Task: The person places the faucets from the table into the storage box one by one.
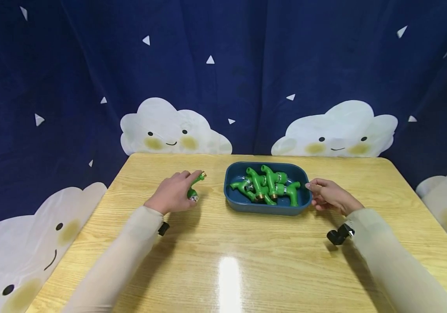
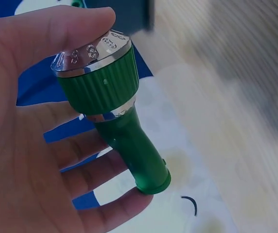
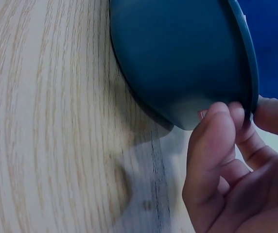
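My left hand (image 1: 173, 192) is over the left part of the table, holding a green plastic tap (image 2: 105, 86). In the left wrist view the thumb presses on its chrome cap, and the fingers curl behind its ribbed collar and green body. A brass-coloured end (image 1: 203, 174) pokes out past the fingers in the head view. To the right sits a dark blue bin (image 1: 266, 209) with several more green taps (image 1: 271, 182) heaped inside. My right hand (image 1: 332, 196) pinches the bin's right rim (image 3: 252, 73) between thumb and fingers.
A light wooden table (image 1: 192, 256) carries the bin near its far edge. Behind it hangs a dark blue curtain (image 1: 243, 78) with white clouds and triangles. Black wrist cameras (image 1: 340, 234) are strapped below both hands.
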A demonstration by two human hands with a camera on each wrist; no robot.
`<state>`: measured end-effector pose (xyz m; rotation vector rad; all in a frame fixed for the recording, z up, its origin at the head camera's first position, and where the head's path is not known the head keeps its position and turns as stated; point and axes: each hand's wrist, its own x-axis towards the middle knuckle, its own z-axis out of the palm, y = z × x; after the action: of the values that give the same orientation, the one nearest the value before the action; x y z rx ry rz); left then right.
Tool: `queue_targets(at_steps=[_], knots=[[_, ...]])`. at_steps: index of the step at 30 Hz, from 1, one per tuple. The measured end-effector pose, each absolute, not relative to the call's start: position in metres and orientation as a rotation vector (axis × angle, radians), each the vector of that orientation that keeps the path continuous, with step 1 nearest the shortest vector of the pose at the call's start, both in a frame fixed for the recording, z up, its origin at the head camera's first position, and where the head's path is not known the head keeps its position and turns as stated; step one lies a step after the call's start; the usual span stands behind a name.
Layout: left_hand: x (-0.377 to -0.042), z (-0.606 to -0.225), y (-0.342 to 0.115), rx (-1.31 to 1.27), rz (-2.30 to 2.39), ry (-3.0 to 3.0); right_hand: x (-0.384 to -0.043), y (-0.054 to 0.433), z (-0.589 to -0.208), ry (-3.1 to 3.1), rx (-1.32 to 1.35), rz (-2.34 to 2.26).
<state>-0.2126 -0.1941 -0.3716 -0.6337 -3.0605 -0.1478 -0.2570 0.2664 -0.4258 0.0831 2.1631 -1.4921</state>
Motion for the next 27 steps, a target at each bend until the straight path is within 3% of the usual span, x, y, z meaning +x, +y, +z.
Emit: queue_targets(at_steps=[27], knots=[[-0.223,-0.349,-0.128,-0.83,-0.094,-3.004,-0.255,0.264,-0.424,2.173,0.067,-1.486]])
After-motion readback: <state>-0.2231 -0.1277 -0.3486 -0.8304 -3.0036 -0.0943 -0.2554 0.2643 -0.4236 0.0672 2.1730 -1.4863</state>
